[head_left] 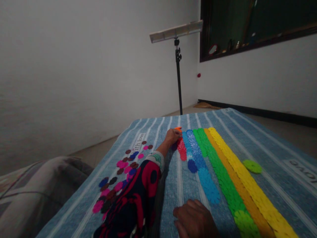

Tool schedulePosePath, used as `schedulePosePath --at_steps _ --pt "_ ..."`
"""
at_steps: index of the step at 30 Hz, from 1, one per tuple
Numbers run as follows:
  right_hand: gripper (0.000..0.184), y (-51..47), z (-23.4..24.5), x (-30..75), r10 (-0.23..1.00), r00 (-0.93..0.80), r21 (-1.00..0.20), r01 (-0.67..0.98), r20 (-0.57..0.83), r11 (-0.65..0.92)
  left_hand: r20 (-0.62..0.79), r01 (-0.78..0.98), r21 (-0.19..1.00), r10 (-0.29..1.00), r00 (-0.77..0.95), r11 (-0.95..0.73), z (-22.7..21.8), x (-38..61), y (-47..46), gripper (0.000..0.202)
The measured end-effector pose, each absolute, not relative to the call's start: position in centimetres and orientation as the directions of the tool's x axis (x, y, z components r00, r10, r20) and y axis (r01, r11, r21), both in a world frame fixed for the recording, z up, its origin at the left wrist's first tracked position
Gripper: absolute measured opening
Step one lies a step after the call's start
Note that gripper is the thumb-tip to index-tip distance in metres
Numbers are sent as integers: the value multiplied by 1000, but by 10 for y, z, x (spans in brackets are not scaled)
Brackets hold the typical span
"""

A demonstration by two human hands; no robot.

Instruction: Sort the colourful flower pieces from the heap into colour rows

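Note:
My left hand reaches to the far end of a short row of red notched discs. Its fingers are closed at an orange disc; whatever is between the fingertips is hidden. Dark purple discs show under the wrist side. My right hand rests on the cloth near the front, loosely curled, thumb and fingers apart, with nothing visible in it. Overlapping rows of blue discs, green discs, orange-yellow discs and yellow discs run toward me.
Loose pink, brown, blue and black discs lie scattered left of my sleeve. A lime green disc pile sits right of the yellow row. The striped blue cloth covers the table. Behind stands a lamp on a black pole.

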State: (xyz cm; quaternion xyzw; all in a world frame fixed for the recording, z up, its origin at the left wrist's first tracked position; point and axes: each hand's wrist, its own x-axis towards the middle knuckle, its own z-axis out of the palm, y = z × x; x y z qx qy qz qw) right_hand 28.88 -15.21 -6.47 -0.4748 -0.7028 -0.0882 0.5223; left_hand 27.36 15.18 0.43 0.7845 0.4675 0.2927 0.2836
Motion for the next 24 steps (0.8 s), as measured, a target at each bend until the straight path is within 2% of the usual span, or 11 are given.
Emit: schedulePosePath --at_steps 8,12,17,24 --pt "13 -152 -65 291 589 -17 -372 760 808 533 174 631 637 880 442 -443 5 274 151 29" --pt "16 -152 -61 297 585 -111 -312 759 803 571 191 622 638 876 443 -454 7 273 149 36" --pt "16 -152 -55 303 574 -145 -290 749 806 596 221 647 633 900 376 -426 12 271 142 34" --pt "16 -156 -52 304 631 -175 -325 736 756 593 235 723 520 890 390 -454 19 265 131 31"
